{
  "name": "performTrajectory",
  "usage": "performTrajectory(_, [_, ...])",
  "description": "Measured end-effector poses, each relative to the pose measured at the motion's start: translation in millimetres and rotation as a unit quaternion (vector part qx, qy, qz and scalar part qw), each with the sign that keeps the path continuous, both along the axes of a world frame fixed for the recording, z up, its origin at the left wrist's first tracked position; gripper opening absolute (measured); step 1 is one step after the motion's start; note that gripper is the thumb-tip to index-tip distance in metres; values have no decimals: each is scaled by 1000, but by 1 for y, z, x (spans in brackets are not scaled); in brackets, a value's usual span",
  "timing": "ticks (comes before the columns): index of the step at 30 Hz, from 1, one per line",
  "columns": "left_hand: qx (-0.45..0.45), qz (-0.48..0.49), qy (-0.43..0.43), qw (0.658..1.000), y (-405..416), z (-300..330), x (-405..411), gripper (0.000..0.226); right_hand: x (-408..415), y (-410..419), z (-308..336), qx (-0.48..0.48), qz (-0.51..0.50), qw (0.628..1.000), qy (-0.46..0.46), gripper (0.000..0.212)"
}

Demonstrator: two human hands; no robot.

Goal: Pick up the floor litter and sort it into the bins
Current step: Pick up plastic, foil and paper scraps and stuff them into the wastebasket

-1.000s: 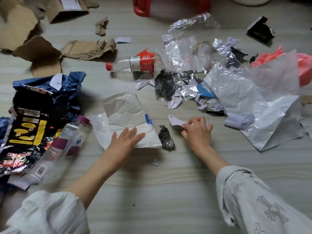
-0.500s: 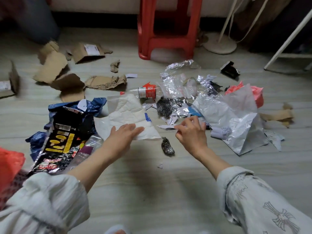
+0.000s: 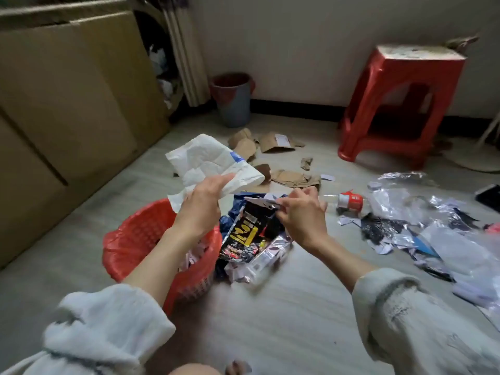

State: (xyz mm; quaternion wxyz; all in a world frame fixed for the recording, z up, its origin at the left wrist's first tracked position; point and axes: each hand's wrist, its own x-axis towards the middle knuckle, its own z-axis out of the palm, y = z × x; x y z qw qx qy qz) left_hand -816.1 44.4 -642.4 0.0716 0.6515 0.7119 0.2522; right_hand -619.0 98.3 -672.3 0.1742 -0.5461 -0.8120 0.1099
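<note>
Litter covers the pale floor (image 3: 270,307) around the red basket bin (image 3: 130,239), which stands at the person's left and serves as the landmark. Largest, right of the bin and well apart from it, is a spread of clear plastic film and torn paper scraps (image 3: 422,220). Beyond the bin, toward the wall, lie torn cardboard pieces (image 3: 276,142), and farther back stands a grey bin with a red liner (image 3: 232,101). Above the bin's far rim the left hand (image 3: 200,207) grasps a crumpled white paper bag (image 3: 208,161) (a small blue mark shows on it), held clear of the floor. Just beside the bin on its right lie a black and yellow snack wrapper (image 3: 243,239) and blue plastic (image 3: 227,220), with a clear bottle (image 3: 265,261) touching the wrapper's lower edge. A red-labelled bottle (image 3: 349,201) lies farther right. Over the wrapper, the right hand (image 3: 300,212) pinches a small white paper scrap (image 3: 259,203) between thumb and fingers.
</note>
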Motion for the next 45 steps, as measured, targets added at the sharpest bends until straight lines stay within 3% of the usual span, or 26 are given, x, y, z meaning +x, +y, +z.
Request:
performTrajectory(4, [52, 100, -35, 993, -28, 0, -85, 77, -109, -19, 3, -17, 92, 995, 25, 25])
performTrajectory(8, [51, 139, -28, 989, -42, -17, -137, 80, -192, -35, -11, -23, 185, 982, -22, 28])
performTrajectory(12, [39, 163, -31, 985, -45, -44, -169, 82, -242, -39, -53, -61, 196, 978, -47, 33])
performTrajectory(16, [20, 161, -34, 986, -46, -68, -185, 84, -258, -29, -87, -213, 185, 958, 53, 66])
performTrajectory(19, [19, 145, -23, 989, -45, -77, -182, 86, -246, -26, -90, -244, 140, 940, 193, 52])
performTrajectory(20, [29, 135, -12, 990, -43, -78, -178, 84, -239, -21, -88, -282, 104, 917, 261, 45])
performTrajectory(22, [54, 115, 13, 992, -38, -72, -164, 77, -221, -8, -74, -390, 49, 823, 410, 35])
performTrajectory(23, [56, 111, 17, 992, -36, -68, -155, 73, -212, 1, -68, -429, 40, 776, 460, 37])
performTrajectory(24, [50, 107, 15, 993, -35, -64, -147, 70, -202, 9, -62, -443, 53, 754, 483, 45])
performTrajectory(25, [34, 102, 5, 994, -33, -62, -138, 66, -192, 16, -54, -429, 82, 769, 467, 56])
performTrajectory(26, [9, 100, -10, 995, -32, -61, -133, 63, -183, 19, -48, -396, 124, 807, 421, 62])
performTrajectory(28, [-50, 99, -46, 993, -29, -64, -129, 55, -168, 20, -40, -279, 199, 895, 286, 55])
performTrajectory(30, [-123, 97, -74, 985, -30, -69, -131, 45, -155, 20, -45, -216, 220, 932, 191, 39])
performTrajectory(32, [-188, 90, -94, 973, -34, -73, -133, 44, -147, 16, -51, -231, 206, 938, 155, 28])
performTrajectory(34, [-196, 101, -106, 969, -36, -81, -134, 53, -149, 10, -56, -247, 176, 941, 151, 24])
performTrajectory(35, [-167, 116, -89, 975, -36, -84, -135, 58, -156, 9, -57, -243, 155, 945, 152, 29])
performTrajectory(37, [-47, 162, 26, 985, -40, -86, -135, 65, -173, 7, -57, -254, 108, 944, 182, 43])
performTrajectory(40, [96, 132, 199, 966, -45, -102, -138, 65, -198, 6, -58, -327, 52, 916, 226, 35])
performTrajectory(43, [0, 80, 204, 976, -56, -128, -132, 81, -210, 6, -61, -359, 5, 900, 245, 27])
performTrajectory(45, [-76, 87, 131, 985, -56, -137, -133, 94, -213, 5, -61, -387, 6, 878, 283, 25])
